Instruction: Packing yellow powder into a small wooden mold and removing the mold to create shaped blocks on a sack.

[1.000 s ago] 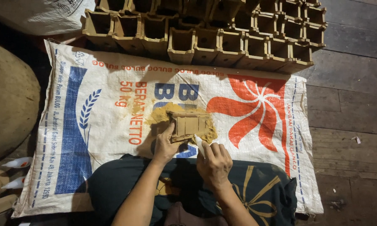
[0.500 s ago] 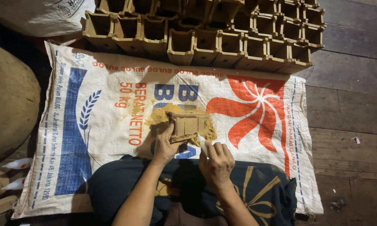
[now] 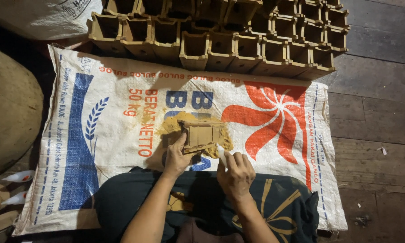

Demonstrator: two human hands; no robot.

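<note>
Dead centre of the view, a small tan clay block (image 3: pixel 201 135) with ribbed sides lies on a woven plastic sack (image 3: pixel 121 135) spread flat over the wooden floor (image 3: pixel 373 112). The block rests in a patch of yellowish clay crumbs (image 3: pixel 171 123) that spreads out from under it towards 9 o'clock and 4 o'clock.

The left hand (image 3: pixel 176 157) comes up from 6 o'clock and is pressed against the block's near-left corner, thumb up along its left edge, fingers curled beneath; it is steadying the block rather than wrapping round it. The right hand (image 3: pixel 236 173) sits just at 4 o'clock of the block, fingers closed around a small pale tool (image 3: pixel 221 154) whose tip points at the block's lower-right corner. Whether the tip touches the clay, I cannot tell. The two hands are near each other but apart, one on either side of the block.

Below them, at 6 o'clock, a dark cloth with a yellow pattern (image 3: pixel 279 202) covers the person's lap.

Up at 12 o'clock, along the sack's far edge, stands a packed row of square hollow clay pieces (image 3: pixel 220 31), openings facing the camera, several rows deep. Over at 9 o'clock bulges a large brown sack (image 3: pixel 9 117), and at 11 o'clock lies a pale bag (image 3: pixel 45 15).
</note>
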